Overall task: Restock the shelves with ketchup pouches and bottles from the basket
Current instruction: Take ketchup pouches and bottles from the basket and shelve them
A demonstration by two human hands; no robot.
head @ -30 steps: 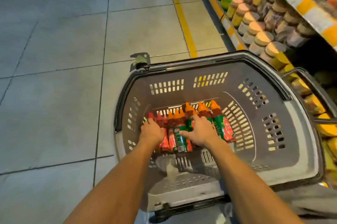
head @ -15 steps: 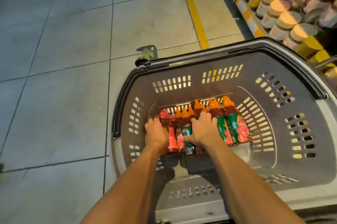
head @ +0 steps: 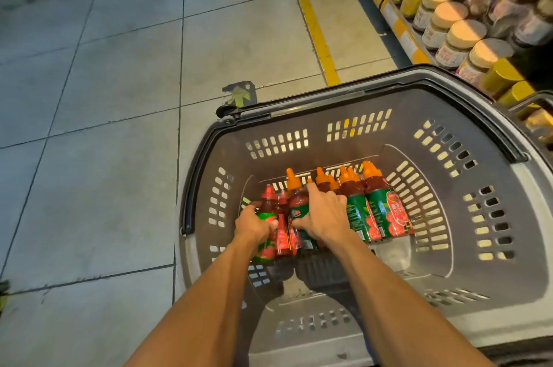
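A grey plastic basket (head: pixel 353 103) stands on the floor below me with several ketchup bottles lying in a row on its bottom. My left hand (head: pixel 253 224) grips a red-capped ketchup bottle (head: pixel 267 208) at the row's left end. My right hand (head: pixel 324 215) wraps around an orange-capped ketchup bottle (head: pixel 296 196) beside it, fingers over its neighbours. Two more orange-capped bottles (head: pixel 386 211) lie free at the right end. A small red ketchup pouch (head: pixel 282 239) lies between my hands.
A shelf edge with yellow price strips (head: pixel 398 25) runs along the right, holding jars with tan lids (head: pixel 449 15) and yellow-lidded jars (head: pixel 502 76). A yellow floor line (head: pixel 314 25) runs beside it. Tiled floor (head: pixel 104 127) lies open to the left.
My view has dropped closer to the basket. My left hand has closed round the red-capped bottle, and my right hand has curled round the orange-capped one, which now sits lifted above the row.
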